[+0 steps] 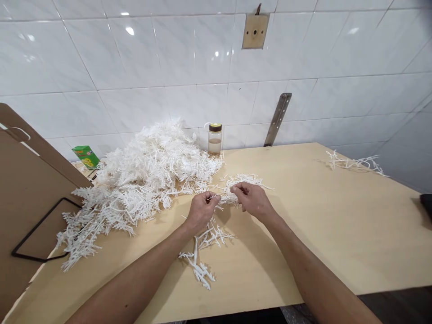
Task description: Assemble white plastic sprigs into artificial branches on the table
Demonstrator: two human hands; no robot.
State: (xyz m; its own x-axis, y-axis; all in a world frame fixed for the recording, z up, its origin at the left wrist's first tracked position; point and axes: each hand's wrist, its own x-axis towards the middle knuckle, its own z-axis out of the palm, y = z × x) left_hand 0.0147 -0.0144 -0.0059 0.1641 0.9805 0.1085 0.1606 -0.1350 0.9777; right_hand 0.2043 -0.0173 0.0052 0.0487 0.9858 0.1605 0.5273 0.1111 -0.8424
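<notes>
My left hand (202, 210) is closed, thumb and forefinger pinching the thin end of a white branching plastic sprig (216, 197). Just to its right, my right hand (252, 201) has its thumb and fingers pressed together; whatever is between them is too small to make out. Beneath and behind the right hand lies a small heap of white sprigs (251, 180). Loose white branched stems (199, 261) rest on the table below my left hand. A large mound of the same white branching pieces (151, 162) spreads to the left of both hands.
A lidded bottle of liquid (215, 140) stands behind the mound on the wooden table (324, 225). At left are a green box (86, 156) and a brown board (30, 189) with a black wire frame (37, 222). More white sprigs (356, 163) lie far right. A metal bracket (278, 118) leans at the tiled wall.
</notes>
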